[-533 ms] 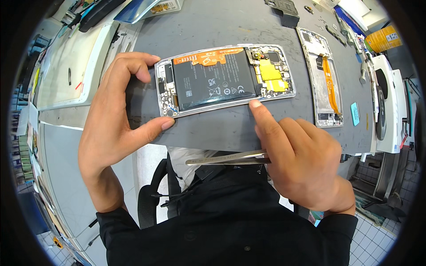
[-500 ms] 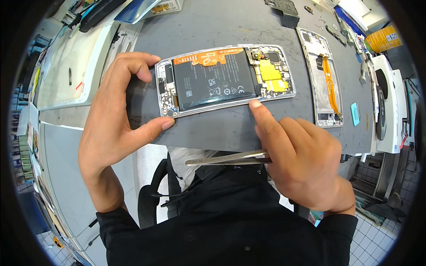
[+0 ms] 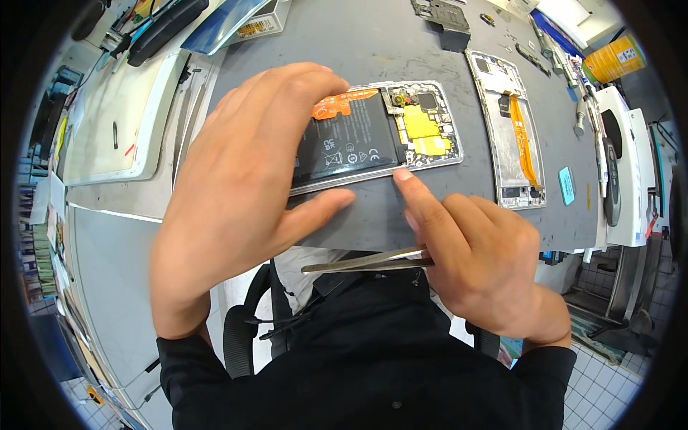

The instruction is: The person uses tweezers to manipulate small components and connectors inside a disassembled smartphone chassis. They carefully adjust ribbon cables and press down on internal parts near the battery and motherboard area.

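Note:
An opened phone (image 3: pixel 453 140) lies on the grey bench mat. It shows a black battery (image 3: pixel 358 136), an orange flex cable (image 3: pixel 337 107) and yellow-covered circuitry (image 3: pixel 421 127). My left hand (image 3: pixel 244 165) is spread over the phone's left part and hides it. Its fingers reach the far edge, while the thumb stands apart from the near edge. In my right hand (image 3: pixel 476 261) is a pair of metal tweezers (image 3: pixel 344 266), its closed end pointing left past the bench edge. The extended right index fingertip meets the phone's near edge, below the yellow area.
To the right lies a second, stripped phone frame (image 3: pixel 507 129) with an orange flex cable, beside a small teal piece (image 3: pixel 567 185). A black bracket-like part (image 3: pixel 453 29) sits farther back. At left is a pale tray-like panel (image 3: pixel 122 107); tools and an orange-yellow can (image 3: pixel 615 60) line the right.
My left hand has moved right from the phone's left end to lie across it, its thumb now off the frame. The phone appears slightly farther left; the right hand still holds the tweezers.

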### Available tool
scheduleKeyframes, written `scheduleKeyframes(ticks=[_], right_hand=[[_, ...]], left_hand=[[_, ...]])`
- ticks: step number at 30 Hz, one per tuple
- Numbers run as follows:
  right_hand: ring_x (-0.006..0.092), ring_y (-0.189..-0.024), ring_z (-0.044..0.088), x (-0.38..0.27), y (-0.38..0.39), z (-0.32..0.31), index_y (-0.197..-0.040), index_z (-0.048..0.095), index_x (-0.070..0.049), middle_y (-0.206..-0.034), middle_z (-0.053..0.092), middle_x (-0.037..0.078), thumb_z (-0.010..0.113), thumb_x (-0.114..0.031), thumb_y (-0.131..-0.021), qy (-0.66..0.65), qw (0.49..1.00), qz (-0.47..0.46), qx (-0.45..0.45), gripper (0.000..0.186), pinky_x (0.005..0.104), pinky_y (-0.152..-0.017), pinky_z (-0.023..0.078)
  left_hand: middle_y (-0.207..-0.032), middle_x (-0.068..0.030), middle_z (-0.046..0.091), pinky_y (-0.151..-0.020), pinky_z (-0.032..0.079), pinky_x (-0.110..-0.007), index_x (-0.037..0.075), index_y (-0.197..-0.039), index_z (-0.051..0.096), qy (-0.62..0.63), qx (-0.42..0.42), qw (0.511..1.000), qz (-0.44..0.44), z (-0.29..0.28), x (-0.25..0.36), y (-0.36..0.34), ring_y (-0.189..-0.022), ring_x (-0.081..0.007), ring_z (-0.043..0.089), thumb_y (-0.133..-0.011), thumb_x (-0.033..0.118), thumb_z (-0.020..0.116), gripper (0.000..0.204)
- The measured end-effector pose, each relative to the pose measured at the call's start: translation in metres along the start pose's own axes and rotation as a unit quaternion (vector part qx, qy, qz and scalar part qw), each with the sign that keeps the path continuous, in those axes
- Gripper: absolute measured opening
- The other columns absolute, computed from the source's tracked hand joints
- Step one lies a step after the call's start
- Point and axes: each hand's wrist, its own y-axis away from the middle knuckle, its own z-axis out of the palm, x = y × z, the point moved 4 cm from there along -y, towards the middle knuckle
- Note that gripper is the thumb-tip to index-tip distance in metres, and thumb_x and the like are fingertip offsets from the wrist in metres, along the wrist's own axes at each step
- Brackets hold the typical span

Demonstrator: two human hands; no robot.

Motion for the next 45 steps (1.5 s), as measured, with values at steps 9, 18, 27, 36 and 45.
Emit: scheduleKeyframes(ticks=[9, 18, 27, 36, 45], right_hand=[[0.0165, -0.053, 0.048, 0.002, 0.001, -0.002, -0.134, 0.070, -0.004, -0.066, 0.043, 0.001, 0.077, -0.003, -0.081, -0.002, 1.000, 0.001, -0.015, 0.053, 0.0333, -0.046, 0.038], [0.0172, -0.052, 0.048, 0.012, 0.003, -0.005, -0.132, 0.072, -0.009, -0.065, 0.044, 0.000, 0.076, -0.004, -0.079, -0.030, 0.999, 0.013, -0.010, 0.053, 0.0342, -0.045, 0.038], [0.0142, -0.053, 0.046, 0.005, 0.002, -0.008, -0.136, 0.070, -0.007, -0.066, 0.037, 0.000, 0.073, -0.002, -0.072, 0.002, 0.999, -0.032, -0.029, 0.064, 0.0315, -0.044, 0.037], [0.0120, -0.054, 0.047, 0.014, 0.002, -0.001, -0.128, 0.074, -0.006, -0.067, 0.041, -0.001, 0.069, -0.013, -0.074, -0.073, 0.996, -0.057, -0.015, 0.055, 0.0282, -0.043, 0.036], [0.0149, -0.054, 0.047, 0.031, 0.007, -0.031, -0.124, 0.076, -0.007, -0.067, 0.045, -0.001, 0.074, -0.014, -0.071, -0.046, 0.995, -0.086, 0.024, 0.053, 0.0333, -0.046, 0.037]], left_hand=[[-0.137, -0.0176, 0.062, -0.105, 0.048, -0.042, 0.001, -0.140, 0.052, 0.009, -0.015, 1.000, -0.018, 0.008, 0.001, -0.004, -0.121, -0.0374, 0.061, -0.072, 0.012, 0.087, 0.076], [-0.134, -0.0171, 0.064, -0.100, 0.052, -0.039, 0.002, -0.126, 0.055, 0.067, -0.018, 0.997, -0.021, 0.008, -0.006, -0.009, -0.113, -0.0338, 0.064, -0.069, 0.011, 0.089, 0.067], [-0.137, -0.0210, 0.062, -0.100, 0.052, -0.038, 0.003, -0.119, 0.052, 0.121, -0.050, 0.991, 0.016, 0.006, -0.021, -0.010, -0.116, -0.0333, 0.065, -0.068, 0.011, 0.090, 0.064], [-0.140, -0.0205, 0.061, -0.102, 0.049, -0.046, 0.004, -0.114, 0.064, 0.047, -0.036, 0.996, 0.064, 0.003, 0.000, -0.005, -0.121, -0.0401, 0.062, -0.066, 0.001, 0.078, 0.050], [-0.113, -0.0078, 0.070, -0.071, 0.047, -0.038, 0.013, -0.109, 0.080, -0.045, 0.114, 0.989, 0.082, 0.018, 0.032, 0.022, -0.092, -0.0256, 0.065, -0.064, 0.016, 0.079, 0.045]])
